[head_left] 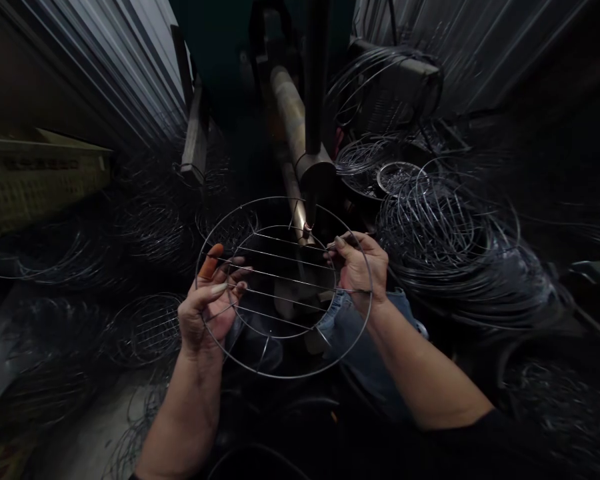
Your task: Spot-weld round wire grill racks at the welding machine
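A round wire rack (280, 275) is held level in front of me: an outer ring, a smaller inner ring crossed by several parallel bars, and short wires joining the rings. My left hand (211, 297) grips its left side, thumb above and fingers partly beneath. An orange cover sits on one finger. My right hand (363, 263) is closed at the right side, thumb and forefinger pinched on a short thin piece of wire (332, 247) close to the inner ring. The rack's far side lies at the copper-coloured tip (306, 233) of a machine arm.
A thick cylindrical machine arm (293, 117) extends toward me. Coiled wire rings (445, 240) are heaped at right, near a bowl of small metal parts (400, 179). More wire racks (150, 327) lie at left, below a yellow crate (40, 180). A wooden post (196, 133) stands left of the machine.
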Demonstrator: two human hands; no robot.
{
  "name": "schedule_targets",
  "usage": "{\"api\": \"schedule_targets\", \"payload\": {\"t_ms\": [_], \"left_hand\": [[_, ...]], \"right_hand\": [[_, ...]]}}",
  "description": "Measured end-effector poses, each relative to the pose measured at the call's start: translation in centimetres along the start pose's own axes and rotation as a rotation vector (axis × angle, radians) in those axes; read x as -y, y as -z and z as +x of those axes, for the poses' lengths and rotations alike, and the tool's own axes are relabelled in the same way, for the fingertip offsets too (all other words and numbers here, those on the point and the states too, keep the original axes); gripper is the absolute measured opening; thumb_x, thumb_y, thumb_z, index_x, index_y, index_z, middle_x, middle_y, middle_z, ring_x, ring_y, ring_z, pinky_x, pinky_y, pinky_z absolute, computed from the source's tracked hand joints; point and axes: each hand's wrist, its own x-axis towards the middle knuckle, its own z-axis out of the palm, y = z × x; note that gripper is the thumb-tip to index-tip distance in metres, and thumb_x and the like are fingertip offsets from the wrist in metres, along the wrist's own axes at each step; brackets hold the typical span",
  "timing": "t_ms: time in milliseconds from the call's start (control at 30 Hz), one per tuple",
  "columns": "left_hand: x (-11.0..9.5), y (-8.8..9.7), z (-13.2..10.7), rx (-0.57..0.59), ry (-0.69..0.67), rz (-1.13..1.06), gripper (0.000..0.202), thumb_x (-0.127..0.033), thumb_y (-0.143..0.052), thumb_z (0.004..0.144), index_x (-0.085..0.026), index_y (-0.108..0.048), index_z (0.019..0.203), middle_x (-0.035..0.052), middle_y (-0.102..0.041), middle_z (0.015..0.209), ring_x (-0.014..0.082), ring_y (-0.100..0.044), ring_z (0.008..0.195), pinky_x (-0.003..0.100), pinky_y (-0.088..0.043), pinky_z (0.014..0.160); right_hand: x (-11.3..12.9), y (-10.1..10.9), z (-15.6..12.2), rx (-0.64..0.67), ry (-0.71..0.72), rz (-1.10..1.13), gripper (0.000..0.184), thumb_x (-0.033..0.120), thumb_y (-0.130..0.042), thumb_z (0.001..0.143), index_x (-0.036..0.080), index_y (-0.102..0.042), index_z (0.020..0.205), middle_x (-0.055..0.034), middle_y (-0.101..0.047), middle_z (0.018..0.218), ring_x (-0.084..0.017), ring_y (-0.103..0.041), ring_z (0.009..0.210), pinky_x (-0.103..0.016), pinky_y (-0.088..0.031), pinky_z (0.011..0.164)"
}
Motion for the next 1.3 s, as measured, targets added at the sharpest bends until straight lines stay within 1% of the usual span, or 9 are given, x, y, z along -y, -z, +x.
{"api": "schedule_targets", "payload": {"t_ms": [167, 300, 367, 467, 567, 633, 733, 933, 1300], "left_hand": [[-0.1, 0.4, 0.5, -0.018, 0.057, -0.025, 0.062, -0.015, -0.058, 0.06, -0.015, -0.059, 0.122, 0.0192, -0.066, 0.108, 0.0278, -0.066, 0.095, 0.03, -0.053, 0.071], [-0.3, 0.8, 1.0, 0.019, 0.086, -0.025, 0.063, -0.017, -0.059, 0.061, -0.013, -0.057, 0.124, 0.0208, -0.066, 0.107, 0.03, -0.066, 0.097, 0.032, -0.054, 0.071], [-0.3, 0.8, 1.4, 0.052, 0.112, -0.02, 0.063, -0.018, -0.059, 0.061, -0.013, -0.057, 0.124, 0.0204, -0.066, 0.106, 0.03, -0.066, 0.097, 0.032, -0.054, 0.071], [-0.4, 0.3, 2.2, 0.109, 0.158, -0.004, 0.063, -0.018, -0.06, 0.061, -0.014, -0.057, 0.124, 0.0186, -0.067, 0.105, 0.0294, -0.066, 0.095, 0.033, -0.054, 0.07], [-0.6, -0.4, 2.7, 0.158, 0.198, 0.012, 0.065, -0.018, -0.061, 0.06, -0.014, -0.056, 0.125, 0.0184, -0.067, 0.106, 0.0289, -0.066, 0.095, 0.033, -0.055, 0.07], [-0.7, -0.9, 2.8, 0.178, 0.216, 0.032, 0.068, -0.017, -0.062, 0.059, -0.014, -0.055, 0.126, 0.0185, -0.066, 0.107, 0.0288, -0.066, 0.095, 0.033, -0.054, 0.071], [-0.7, -1.1, 2.9, 0.199, 0.222, 0.061, 0.07, -0.017, -0.062, 0.059, -0.014, -0.054, 0.128, 0.0181, -0.066, 0.109, 0.0285, -0.066, 0.096, 0.032, -0.054, 0.071], [-0.7, -0.6, 3.3, 0.223, 0.224, 0.058, 0.073, -0.017, -0.062, 0.06, -0.014, -0.051, 0.132, 0.0181, -0.066, 0.11, 0.0284, -0.066, 0.099, 0.032, -0.054, 0.074], [-0.2, -0.5, 3.3, 0.237, 0.293, 0.018, 0.065, -0.023, -0.065, 0.067, -0.012, -0.05, 0.129, 0.0187, -0.067, 0.109, 0.027, -0.067, 0.097, 0.031, -0.055, 0.074]], "right_hand": [[0.8, 0.8, 0.2, 0.114, -0.001, -0.032, 0.033, 0.032, -0.09, 0.058, 0.017, -0.065, 0.073, -0.0001, -0.062, 0.064, -0.015, -0.06, 0.051, -0.022, -0.051, 0.046], [2.3, 2.7, 2.2, 0.367, -0.227, -0.056, 0.03, 0.025, -0.088, 0.053, 0.017, -0.067, 0.073, -0.0033, -0.066, 0.07, -0.019, -0.063, 0.057, -0.028, -0.055, 0.054], [2.8, 3.3, 3.7, 0.424, -0.321, -0.006, 0.03, 0.025, -0.084, 0.052, 0.017, -0.069, 0.077, -0.0055, -0.067, 0.076, -0.019, -0.063, 0.061, -0.028, -0.055, 0.057], [2.6, 2.9, 5.4, 0.431, -0.368, -0.01, 0.034, 0.023, -0.084, 0.051, 0.017, -0.071, 0.082, -0.006, -0.068, 0.08, -0.017, -0.062, 0.064, -0.023, -0.054, 0.057], [1.7, 1.3, 5.9, 0.446, -0.326, -0.081, 0.039, 0.016, -0.088, 0.046, 0.017, -0.073, 0.081, -0.0038, -0.068, 0.08, -0.017, -0.063, 0.07, -0.021, -0.054, 0.058], [1.3, 0.4, 5.8, 0.45, -0.275, -0.091, 0.037, 0.02, -0.09, 0.047, 0.017, -0.073, 0.079, -0.0035, -0.068, 0.079, -0.017, -0.063, 0.069, -0.021, -0.054, 0.057], [1.1, -0.2, 5.3, 0.415, -0.199, -0.1, 0.032, 0.026, -0.091, 0.05, 0.015, -0.073, 0.074, -0.004, -0.066, 0.072, -0.013, -0.058, 0.058, -0.019, -0.05, 0.051], [1.1, -0.2, 5.0, 0.3, -0.104, -0.136, 0.032, 0.03, -0.092, 0.047, 0.017, -0.071, 0.068, -0.0022, -0.064, 0.068, -0.013, -0.055, 0.054, -0.018, -0.045, 0.044], [1.1, 0.9, 3.4, 0.193, -0.035, -0.162, 0.03, 0.024, -0.089, 0.048, 0.016, -0.069, 0.069, -0.003, -0.062, 0.063, -0.01, -0.046, 0.044, -0.018, -0.034, 0.04]]}}
